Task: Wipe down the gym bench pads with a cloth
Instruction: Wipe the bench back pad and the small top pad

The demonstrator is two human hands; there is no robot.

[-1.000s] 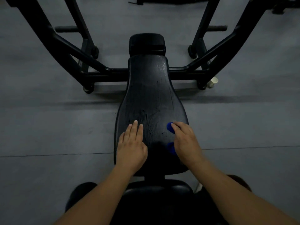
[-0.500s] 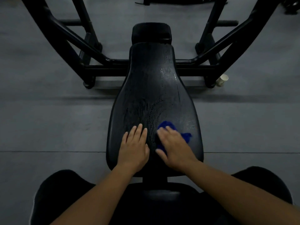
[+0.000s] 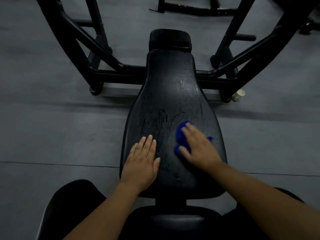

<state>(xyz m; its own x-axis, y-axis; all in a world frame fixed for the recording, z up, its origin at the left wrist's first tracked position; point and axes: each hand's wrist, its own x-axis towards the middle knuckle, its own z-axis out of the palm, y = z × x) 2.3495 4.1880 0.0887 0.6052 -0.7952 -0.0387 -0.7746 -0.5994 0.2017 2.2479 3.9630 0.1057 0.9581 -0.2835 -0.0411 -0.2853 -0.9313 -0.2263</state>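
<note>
A long black back pad stretches away from me, with wet streaks down its middle and right side. Beyond it sits a small black head pad, and a seat pad lies close below. My right hand presses flat on a blue cloth on the near right part of the back pad; the cloth shows around the fingers and is mostly hidden under the palm. Resting flat on the pad's near left edge is my left hand, fingers straight and holding nothing.
A black steel rack frame flanks the bench on both sides, with a crossbar behind the pad. A small paper cup lies on the grey floor by the right foot of the frame. My dark-clad knees show at the bottom corners.
My right hand and the cloth slid from the pad's right edge toward the middle and a little forward. The left hand stayed planted. My head moved closer to the bench.
</note>
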